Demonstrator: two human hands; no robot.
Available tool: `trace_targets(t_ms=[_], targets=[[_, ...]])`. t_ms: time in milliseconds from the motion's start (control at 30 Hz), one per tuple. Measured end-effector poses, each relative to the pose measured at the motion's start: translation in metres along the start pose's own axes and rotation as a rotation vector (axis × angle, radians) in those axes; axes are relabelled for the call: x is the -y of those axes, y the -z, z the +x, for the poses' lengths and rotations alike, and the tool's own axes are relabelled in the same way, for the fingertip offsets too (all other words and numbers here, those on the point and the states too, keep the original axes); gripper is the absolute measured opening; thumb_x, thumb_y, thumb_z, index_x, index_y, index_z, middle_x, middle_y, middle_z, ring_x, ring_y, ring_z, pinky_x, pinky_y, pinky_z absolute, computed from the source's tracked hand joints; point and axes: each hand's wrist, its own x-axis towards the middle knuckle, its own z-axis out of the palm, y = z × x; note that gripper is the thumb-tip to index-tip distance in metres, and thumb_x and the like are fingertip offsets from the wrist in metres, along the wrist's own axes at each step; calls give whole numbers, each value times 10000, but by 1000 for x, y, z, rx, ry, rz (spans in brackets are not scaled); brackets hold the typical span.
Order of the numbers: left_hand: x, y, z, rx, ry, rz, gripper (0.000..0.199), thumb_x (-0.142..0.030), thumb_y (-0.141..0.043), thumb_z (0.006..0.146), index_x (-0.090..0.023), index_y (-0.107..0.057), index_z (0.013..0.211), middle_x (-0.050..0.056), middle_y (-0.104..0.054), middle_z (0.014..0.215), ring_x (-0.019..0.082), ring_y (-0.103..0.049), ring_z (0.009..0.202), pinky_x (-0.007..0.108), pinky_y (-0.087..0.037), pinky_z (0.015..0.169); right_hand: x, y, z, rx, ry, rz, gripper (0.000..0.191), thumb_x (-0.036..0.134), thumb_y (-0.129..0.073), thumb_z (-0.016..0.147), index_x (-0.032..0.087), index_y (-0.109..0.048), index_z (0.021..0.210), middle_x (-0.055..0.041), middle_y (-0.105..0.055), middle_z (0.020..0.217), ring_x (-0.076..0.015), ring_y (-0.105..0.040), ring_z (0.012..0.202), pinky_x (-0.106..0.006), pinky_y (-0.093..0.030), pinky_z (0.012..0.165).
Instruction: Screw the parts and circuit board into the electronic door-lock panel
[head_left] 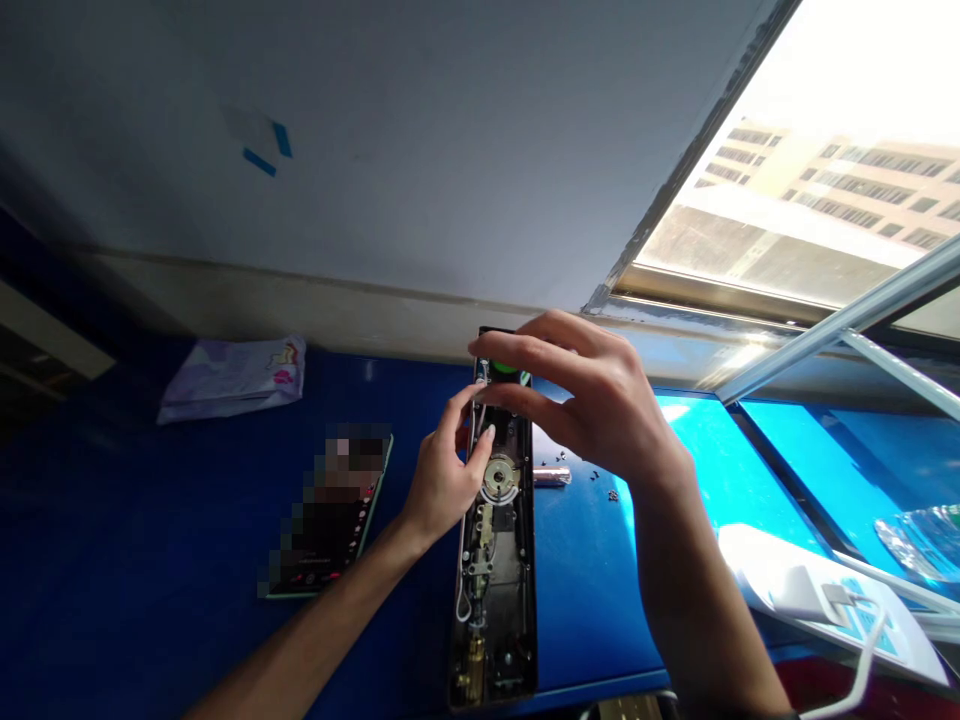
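Observation:
A long black metal housing (pixel 515 560) lies open on the blue table, with a round metal disc (pixel 499 478) near its middle, a white cable along its left side and a green part (pixel 504 367) near its far end. My left hand (pixel 450 470) is at the housing's left edge, its fingertips bent at the cable there. My right hand (pixel 592 390) arches over the far end, with thumb and index finger reaching to the same left edge. Whatever lies between the fingertips of either hand is too small to make out.
A phone (pixel 337 520) and a purple-white packet (pixel 236 380) lie to the left. Small dark screws (pixel 613 496) and a pinkish cylinder (pixel 553 477) are right of the housing. Further right are a white charger (pixel 795 590), a clear bottle (pixel 922 540) and a metal frame (pixel 810 350).

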Motion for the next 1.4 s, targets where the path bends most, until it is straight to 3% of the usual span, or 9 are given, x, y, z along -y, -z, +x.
trace_targets(t_ms=[133, 333, 500, 633, 700, 867, 1033, 1233, 1400], targets=[[-1, 0, 0, 4, 10, -29, 529, -272, -644, 983, -260, -491, 1489, 93, -687, 1416, 278, -732, 1205, 452, -606, 1077, 0, -2, -3, 23, 12, 173, 349, 140, -502, 1058, 151, -637, 1380, -118, -742, 1312, -190, -691, 1179, -359, -563, 980], [-2, 0, 0, -3, 11, -13, 510, -280, -635, 992, -261, -505, 1485, 85, -697, 1395, 262, -746, 1170, 435, -607, 1068, -6, -3, -9, -153, 0, 143, 264, 267, -757, 941, 128, -782, 1164, -98, -732, 1018, -142, -704, 872, -278, -585, 771], [-7, 0, -1, -6, 17, -33, 479, -280, -631, 992, -262, -517, 1456, 73, -693, 1403, 243, -713, 1239, 412, -585, 1093, -10, 3, -17, -108, -29, 305, 382, 56, -511, 1022, 119, -665, 1366, -154, -720, 1337, -196, -682, 1253, -353, -580, 1020], [-8, 1, -1, -6, 34, -29, 492, -292, -637, 987, -261, -510, 1462, 77, -713, 1363, 244, -738, 1184, 425, -592, 1081, -16, 1, -21, -239, -14, 249, 280, 190, -814, 883, 202, -786, 1161, -44, -729, 1000, -134, -708, 869, -272, -596, 719], [-8, 1, -1, -6, 41, -30, 494, -298, -635, 989, -261, -507, 1465, 80, -705, 1382, 248, -735, 1192, 430, -589, 1087, -17, 0, -22, -284, -33, 227, 263, 253, -815, 889, 220, -793, 1149, -39, -676, 986, -133, -684, 837, -277, -582, 666], [-6, 0, 0, -6, 36, -27, 491, -299, -641, 985, -248, -514, 1456, 90, -699, 1393, 260, -729, 1205, 427, -601, 1072, -11, -2, -23, -119, -23, 380, 414, 66, -518, 1021, 207, -672, 1378, -109, -702, 1366, -214, -665, 1290, -399, -583, 1059], [-6, -1, 0, -15, 18, -18, 497, -282, -637, 983, -248, -519, 1465, 88, -690, 1404, 263, -728, 1204, 431, -604, 1068, -11, -10, -19, -310, 8, 266, 274, 236, -838, 863, 259, -799, 1134, -33, -701, 979, -147, -711, 827, -302, -635, 685], [-9, 0, -1, -7, 30, -31, 490, -285, -645, 978, -239, -522, 1450, 98, -689, 1411, 263, -735, 1190, 444, -601, 1071, -12, -7, -18, -182, -7, 321, 385, 96, -543, 1021, 225, -691, 1352, -89, -734, 1310, -210, -699, 1232, -396, -600, 1031], [-6, 0, 0, -7, 35, -46, 496, -293, -643, 980, -252, -514, 1456, 90, -684, 1420, 265, -710, 1245, 449, -582, 1099, -17, -3, -22, -342, -27, 193, 279, 251, -847, 854, 262, -798, 1128, -18, -696, 955, -145, -694, 828, -295, -620, 709]])
